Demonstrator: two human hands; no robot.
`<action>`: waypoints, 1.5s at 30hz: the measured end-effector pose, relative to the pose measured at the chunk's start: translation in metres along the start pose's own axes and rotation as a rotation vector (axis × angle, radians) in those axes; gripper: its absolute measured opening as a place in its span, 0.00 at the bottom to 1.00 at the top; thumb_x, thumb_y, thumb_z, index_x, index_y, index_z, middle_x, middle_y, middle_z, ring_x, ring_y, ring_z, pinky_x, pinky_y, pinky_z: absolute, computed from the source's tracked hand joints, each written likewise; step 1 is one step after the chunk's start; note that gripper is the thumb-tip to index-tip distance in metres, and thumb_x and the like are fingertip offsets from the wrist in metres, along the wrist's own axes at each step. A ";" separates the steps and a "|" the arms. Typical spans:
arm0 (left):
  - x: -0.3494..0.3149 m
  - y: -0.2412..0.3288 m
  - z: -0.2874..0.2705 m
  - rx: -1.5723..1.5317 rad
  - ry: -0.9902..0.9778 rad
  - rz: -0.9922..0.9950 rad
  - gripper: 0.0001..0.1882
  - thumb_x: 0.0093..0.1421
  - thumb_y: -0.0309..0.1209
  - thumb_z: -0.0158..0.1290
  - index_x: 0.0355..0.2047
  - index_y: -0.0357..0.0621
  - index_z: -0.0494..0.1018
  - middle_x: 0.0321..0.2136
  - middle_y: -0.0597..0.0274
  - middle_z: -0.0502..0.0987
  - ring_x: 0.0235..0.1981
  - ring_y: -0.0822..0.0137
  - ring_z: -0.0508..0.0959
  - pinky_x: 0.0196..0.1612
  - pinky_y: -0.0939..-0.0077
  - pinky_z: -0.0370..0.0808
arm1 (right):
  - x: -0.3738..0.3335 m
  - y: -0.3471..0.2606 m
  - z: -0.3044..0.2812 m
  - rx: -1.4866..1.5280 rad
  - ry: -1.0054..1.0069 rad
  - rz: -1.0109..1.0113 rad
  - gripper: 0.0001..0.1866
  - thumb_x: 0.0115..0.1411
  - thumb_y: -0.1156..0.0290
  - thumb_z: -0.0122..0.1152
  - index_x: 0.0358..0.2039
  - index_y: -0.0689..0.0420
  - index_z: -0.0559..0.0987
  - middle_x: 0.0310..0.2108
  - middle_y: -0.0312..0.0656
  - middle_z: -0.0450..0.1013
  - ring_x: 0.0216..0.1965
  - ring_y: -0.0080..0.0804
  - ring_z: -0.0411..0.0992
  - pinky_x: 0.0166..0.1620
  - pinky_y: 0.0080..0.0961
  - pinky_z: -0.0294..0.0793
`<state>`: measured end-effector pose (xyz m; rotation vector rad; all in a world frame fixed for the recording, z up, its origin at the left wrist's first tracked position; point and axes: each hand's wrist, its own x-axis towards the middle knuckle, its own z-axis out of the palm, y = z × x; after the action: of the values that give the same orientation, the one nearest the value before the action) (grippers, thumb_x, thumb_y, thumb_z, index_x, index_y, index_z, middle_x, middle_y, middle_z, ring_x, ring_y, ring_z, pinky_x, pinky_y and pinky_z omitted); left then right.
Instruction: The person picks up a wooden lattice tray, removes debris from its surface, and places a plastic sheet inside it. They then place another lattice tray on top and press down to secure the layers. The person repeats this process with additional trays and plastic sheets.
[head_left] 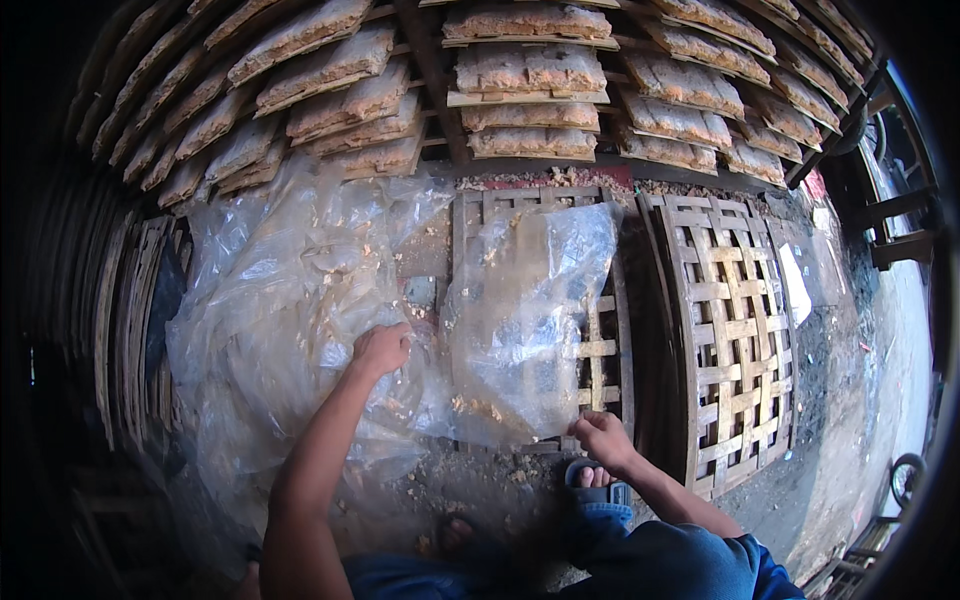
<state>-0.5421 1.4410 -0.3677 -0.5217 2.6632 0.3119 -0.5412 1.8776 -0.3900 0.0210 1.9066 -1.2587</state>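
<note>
The right hand [602, 440], low and right of centre, pinches the lower-right corner of the plastic [520, 310]. The left hand [382, 348], near the centre, is curled in a loose fist against the plastic; whether its fingers grip a fold cannot be told. The plastic is clear and crumpled, bunched across the left half of the frame and spread flatter at the centre over a woven panel [597, 372], whose lattice shows along its right side. Pale crumbs [480, 408] dot it. More panels [740, 345] are stacked at right of centre. Rough slabs [530, 68] on boards fill tiers along the top. A sandalled foot [592, 476] is at lower centre.
</note>
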 end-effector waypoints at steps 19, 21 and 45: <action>0.112 0.091 -0.001 -0.326 0.399 0.088 0.33 0.59 0.44 0.62 0.62 0.42 0.69 0.55 0.48 0.74 0.58 0.49 0.74 0.62 0.58 0.70 | 0.132 -0.132 -0.103 -0.287 0.207 -0.350 0.39 0.64 0.47 0.66 0.61 0.69 0.71 0.55 0.58 0.77 0.58 0.44 0.76 0.59 0.34 0.75; 0.123 0.108 -0.001 -0.359 0.364 0.068 0.27 0.60 0.43 0.61 0.56 0.41 0.74 0.55 0.48 0.75 0.58 0.49 0.74 0.61 0.58 0.70 | 0.161 -0.149 -0.109 -0.367 0.249 -0.308 0.38 0.65 0.49 0.66 0.62 0.69 0.71 0.56 0.58 0.76 0.58 0.43 0.75 0.60 0.34 0.74; 0.143 0.134 -0.062 -1.383 0.151 0.077 0.16 0.69 0.43 0.59 0.45 0.44 0.80 0.36 0.74 0.78 0.32 0.80 0.72 0.38 0.82 0.68 | 0.164 -0.140 -0.140 0.266 0.147 -0.407 0.06 0.68 0.70 0.64 0.36 0.57 0.76 0.32 0.30 0.75 0.35 0.17 0.71 0.41 0.21 0.71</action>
<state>-0.7389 1.4995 -0.3561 -0.7925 2.1886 2.2082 -0.7957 1.8493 -0.3684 -0.1467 1.9123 -1.8237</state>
